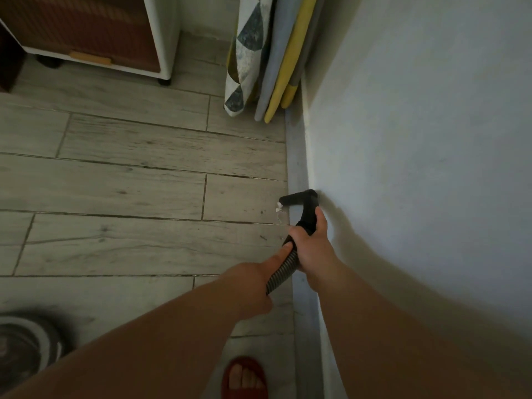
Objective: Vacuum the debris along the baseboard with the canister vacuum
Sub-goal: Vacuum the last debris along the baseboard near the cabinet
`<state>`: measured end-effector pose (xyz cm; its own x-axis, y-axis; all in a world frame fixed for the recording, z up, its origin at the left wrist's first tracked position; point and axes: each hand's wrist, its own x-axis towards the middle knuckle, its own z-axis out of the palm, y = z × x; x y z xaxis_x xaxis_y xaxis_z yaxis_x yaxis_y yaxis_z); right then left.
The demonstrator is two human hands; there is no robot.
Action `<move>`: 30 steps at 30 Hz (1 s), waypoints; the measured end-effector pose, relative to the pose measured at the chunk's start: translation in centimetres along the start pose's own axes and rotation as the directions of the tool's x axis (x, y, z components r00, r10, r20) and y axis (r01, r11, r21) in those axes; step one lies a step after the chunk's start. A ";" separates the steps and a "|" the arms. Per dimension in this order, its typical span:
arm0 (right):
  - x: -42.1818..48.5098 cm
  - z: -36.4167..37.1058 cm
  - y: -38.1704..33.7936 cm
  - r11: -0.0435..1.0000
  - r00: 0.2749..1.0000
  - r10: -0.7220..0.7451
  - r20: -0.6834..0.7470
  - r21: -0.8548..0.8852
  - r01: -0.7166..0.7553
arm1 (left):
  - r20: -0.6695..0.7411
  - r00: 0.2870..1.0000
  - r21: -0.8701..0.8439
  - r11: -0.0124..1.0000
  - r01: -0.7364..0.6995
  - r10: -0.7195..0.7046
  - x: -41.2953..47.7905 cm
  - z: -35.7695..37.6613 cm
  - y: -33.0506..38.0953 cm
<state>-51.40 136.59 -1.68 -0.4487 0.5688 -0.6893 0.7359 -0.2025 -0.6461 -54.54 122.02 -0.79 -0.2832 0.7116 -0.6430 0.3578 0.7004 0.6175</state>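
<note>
Right hand and left hand grip the hose. White debris lies at the nozzle by the baseboard, so vacuuming looks unfinished.

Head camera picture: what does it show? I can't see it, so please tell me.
A person's right hand grips a black vacuum nozzle while the left hand holds its ribbed hose. The nozzle tip sits at small white debris on the wood-look floor beside the baseboard. Folded boards lean against the wall further along.
</note>
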 end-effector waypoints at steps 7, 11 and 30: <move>-1.6 0.8 1.4 0.988 0.998 -0.061 -0.024 0.140 0.064 | -0.052 0.999 0.099 0.995 -0.007 0.012 -1.3 1.0 -1.0; -1.4 1.2 1.2 0.991 0.995 -0.091 -0.033 0.098 0.094 | -0.047 0.999 0.049 0.999 -0.001 0.003 -1.1 0.9 -1.3; 4.3 1.2 -2.2 0.990 0.996 -0.084 0.013 -0.112 0.085 | -0.064 0.995 -0.010 0.997 0.079 -0.080 4.3 -1.2 -0.8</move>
<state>-55.53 138.58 -3.66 -0.5158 0.5734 -0.6365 0.7472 -0.0624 -0.6617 -57.09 124.60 -3.57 -0.3674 0.6554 -0.6599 0.3255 0.7553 0.5689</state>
